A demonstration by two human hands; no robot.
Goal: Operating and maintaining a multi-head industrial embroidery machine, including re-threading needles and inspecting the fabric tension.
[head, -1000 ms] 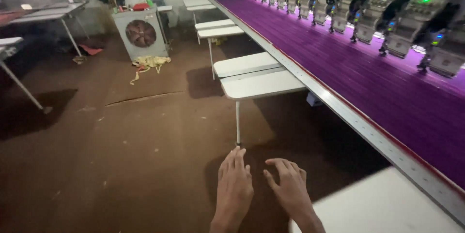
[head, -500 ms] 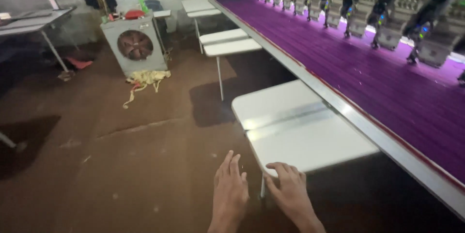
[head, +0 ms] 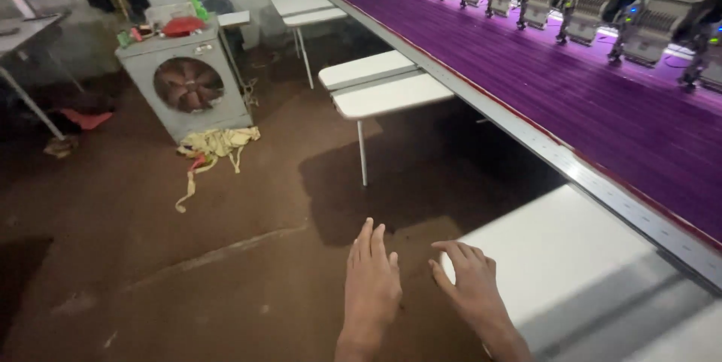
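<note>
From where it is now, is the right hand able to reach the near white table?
Probably yes. The right hand is open, fingers spread, right at the corner of the near white table; nothing lies between them. Whether it already touches the edge is unclear.

The floor (head: pixel 150 257) looks like rough, matt brown concrete — stained and cracked. The desk (head: pixel 556 257) has a smooth white top with a dull sheen. Purple cloth (head: pixel 602 99) lies ribbed and faintly glossy — its metal rail (head: pixel 526 140) brushed grey.
</note>
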